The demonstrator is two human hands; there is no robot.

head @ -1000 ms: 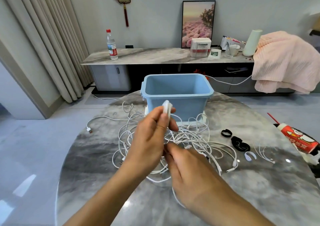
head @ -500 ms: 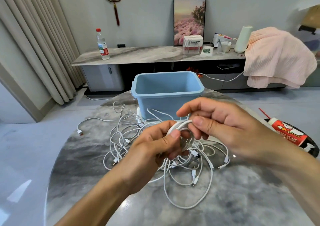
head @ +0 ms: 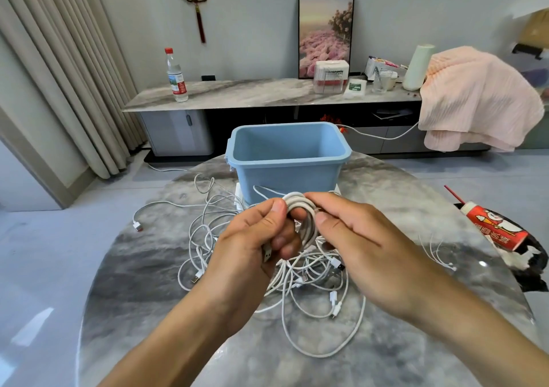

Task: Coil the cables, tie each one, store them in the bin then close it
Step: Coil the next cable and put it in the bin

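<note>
A small coil of white cable is held above the round marble table. My left hand grips the coil's left side, thumb on top, with a USB plug sticking out under its fingers. My right hand pinches the coil's right side. Below them lies a loose tangle of several white cables. The open blue bin stands just behind, with nothing visible inside it. A white flat piece, maybe its lid, shows under the bin.
A red and white tube lies at the table's right edge, near thin white ties. One cable end with a red plug trails off to the left. Behind stands a low sideboard with a bottle and a pink blanket.
Over the last second a cable has been wound into a small tight coil between both hands. The right hand rose from low over the tangle to the coil's right side.
</note>
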